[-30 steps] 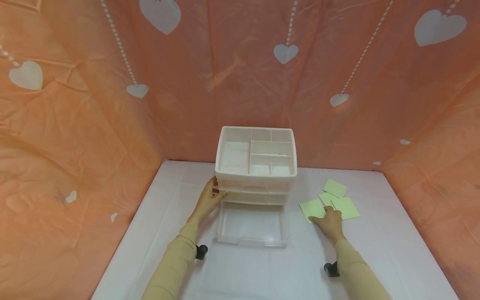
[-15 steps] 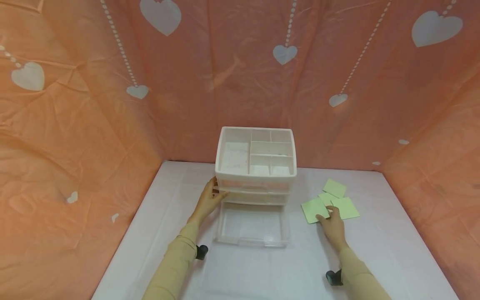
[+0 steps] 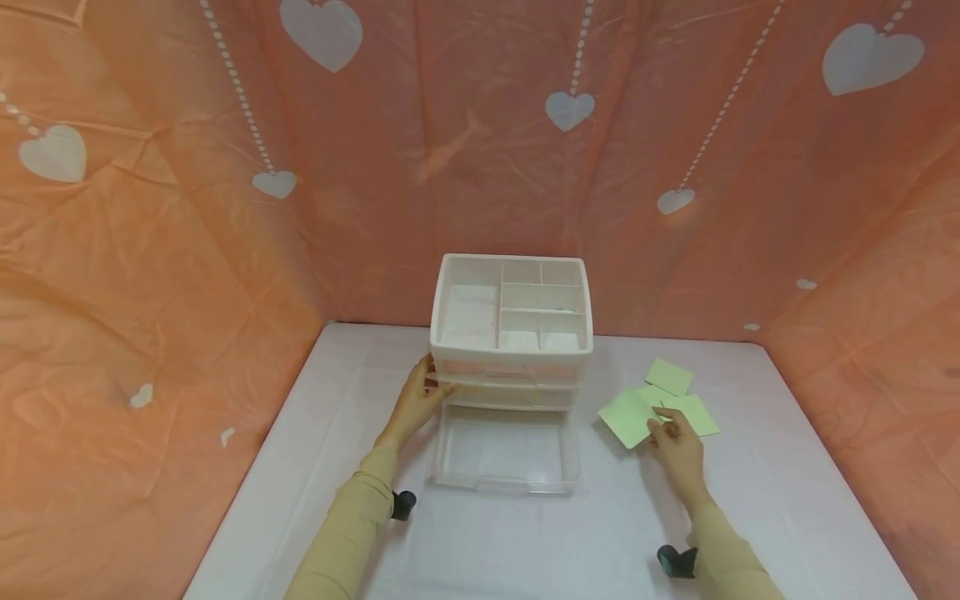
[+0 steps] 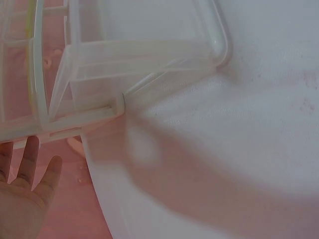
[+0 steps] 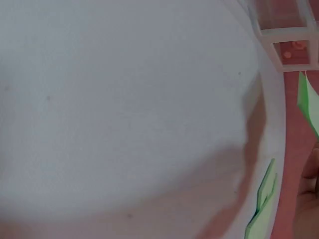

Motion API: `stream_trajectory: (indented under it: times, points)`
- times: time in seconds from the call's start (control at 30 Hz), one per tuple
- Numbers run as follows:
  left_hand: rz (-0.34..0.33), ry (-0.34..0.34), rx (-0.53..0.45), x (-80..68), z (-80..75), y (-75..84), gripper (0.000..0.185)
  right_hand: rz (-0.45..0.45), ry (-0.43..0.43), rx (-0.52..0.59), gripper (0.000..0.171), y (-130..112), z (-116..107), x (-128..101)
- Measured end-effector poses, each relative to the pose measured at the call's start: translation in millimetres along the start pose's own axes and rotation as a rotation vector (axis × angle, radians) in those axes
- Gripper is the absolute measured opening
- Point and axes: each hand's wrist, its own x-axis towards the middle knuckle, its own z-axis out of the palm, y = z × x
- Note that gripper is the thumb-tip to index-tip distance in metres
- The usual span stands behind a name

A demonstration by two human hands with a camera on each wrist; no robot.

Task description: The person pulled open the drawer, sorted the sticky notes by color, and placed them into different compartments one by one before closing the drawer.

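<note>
A white plastic drawer unit [image 3: 512,329] stands at the back middle of the white table [image 3: 570,542], its clear bottom drawer [image 3: 504,450] pulled out toward me. My left hand [image 3: 417,402] rests with straight fingers against the unit's left side; in the left wrist view the fingers [image 4: 30,169] touch the frame [image 4: 65,119]. To the right lie several pale green paper squares [image 3: 670,376]. My right hand [image 3: 673,442] pinches one green square [image 3: 628,417], raised a little off the table; its edge shows in the right wrist view [image 5: 309,102].
Orange cloth with white hearts [image 3: 225,208] walls the table on the left, back and right. The top tray [image 3: 510,302] of the unit is split into several compartments. Black wrist mounts [image 3: 402,503] show on both sleeves.
My right hand, which lay flat on the green squares, has curled its fingers on one square and lifted it slightly. The left hand has stayed on the drawer unit.
</note>
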Motion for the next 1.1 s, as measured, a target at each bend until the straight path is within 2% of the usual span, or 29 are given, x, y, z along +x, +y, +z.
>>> stream_trajectory:
  times: [0.13, 0.4, 0.67, 0.83, 0.9, 1.1]
  points:
    - [0.014, -0.004, -0.002, 0.0, 0.1, 0.0, 0.074, -0.01, 0.01, 0.047, 0.028, -7, -2, -5]
    - [0.004, 0.004, 0.004, -1.7, -0.6, 2.5, 0.074, -0.092, -0.049, 0.271, 0.032, -26, 4, -13]
    - [0.046, 0.011, 0.004, -0.6, 0.9, 1.3, 0.073, -0.21, -0.16, 0.31, 0.032, -49, 23, -16]
    - [0.049, 0.015, 0.003, -1.0, 0.8, 1.2, 0.073, -0.235, -0.203, 0.332, 0.031, -60, 42, -17]
    - [0.051, 0.017, 0.009, -1.0, 0.9, 1.0, 0.073, -0.274, -0.226, 0.383, 0.028, -53, 55, -13]
    - [0.046, 0.014, -0.004, -1.0, 1.7, 0.9, 0.073, -0.251, -0.268, 0.367, 0.021, -67, 80, -17]
